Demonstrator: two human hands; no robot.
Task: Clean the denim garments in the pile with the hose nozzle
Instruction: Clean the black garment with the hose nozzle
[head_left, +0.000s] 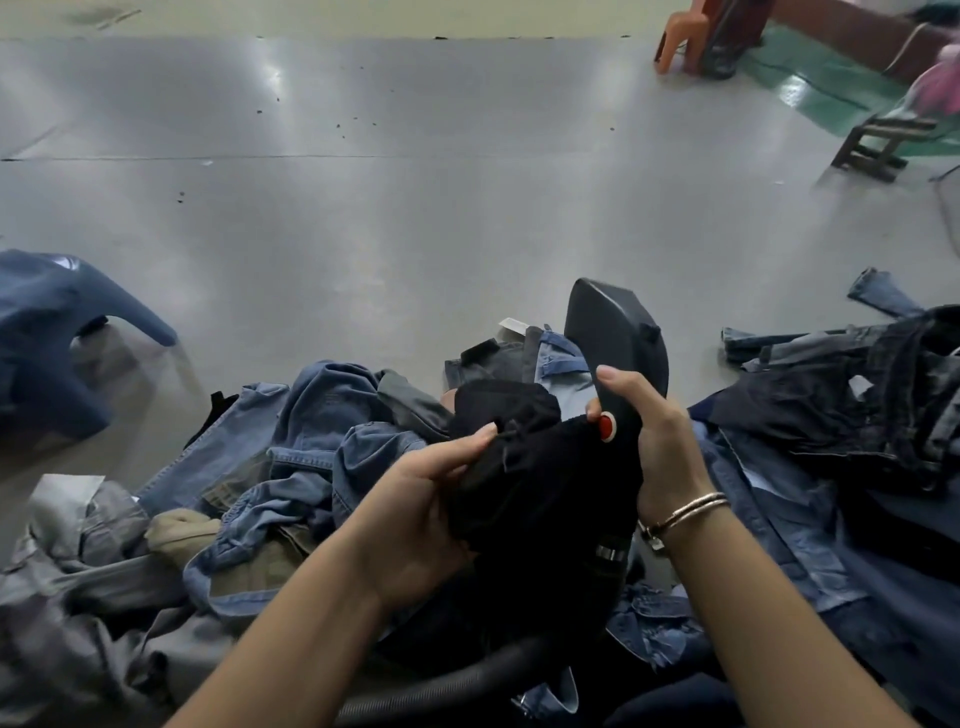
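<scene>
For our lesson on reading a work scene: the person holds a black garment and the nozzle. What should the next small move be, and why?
Probably bring the nozzle down onto the black garment. The right hand grips the nozzle handle, its head raised clear of the cloth, while the left hand pinches the garment up against it, so cloth and tool are nearly lined up.

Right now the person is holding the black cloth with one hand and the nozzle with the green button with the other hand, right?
Almost. The button on the nozzle is red, not green, as the head view shows. The left hand does hold the black cloth, and the right hand grips the nozzle.
</scene>
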